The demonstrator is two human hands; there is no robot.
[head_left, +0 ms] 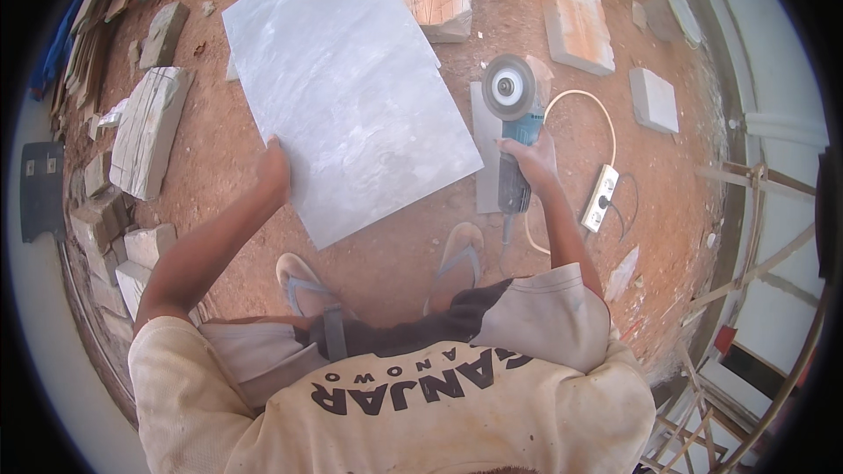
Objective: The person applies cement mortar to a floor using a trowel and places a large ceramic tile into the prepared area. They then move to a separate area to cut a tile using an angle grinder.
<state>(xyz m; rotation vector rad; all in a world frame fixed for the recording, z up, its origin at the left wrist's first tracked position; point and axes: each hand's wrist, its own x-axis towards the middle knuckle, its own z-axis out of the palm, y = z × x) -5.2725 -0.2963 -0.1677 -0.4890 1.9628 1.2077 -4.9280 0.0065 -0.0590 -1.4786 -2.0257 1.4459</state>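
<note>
A large grey tile point(351, 96) with a faint marbled face slants in front of me. My left hand point(275, 171) grips its left edge, fingers partly hidden by the tile. In my right hand point(534, 158) is a teal and black angle grinder point(518, 145), its round disc point(507, 86) pointing away from me. The grinder is right of the tile and apart from it. Beneath the grinder lies a narrow grey tile strip point(486, 158) on the reddish ground. Whether the disc is spinning I cannot tell.
A white power strip point(600, 198) with a plugged cord lies right of my right hand. Pale stone blocks point(571, 9) stand at the far side, with more blocks point(151, 132) along the left. A small white block point(654, 100) sits at right, near wooden framing point(755, 276).
</note>
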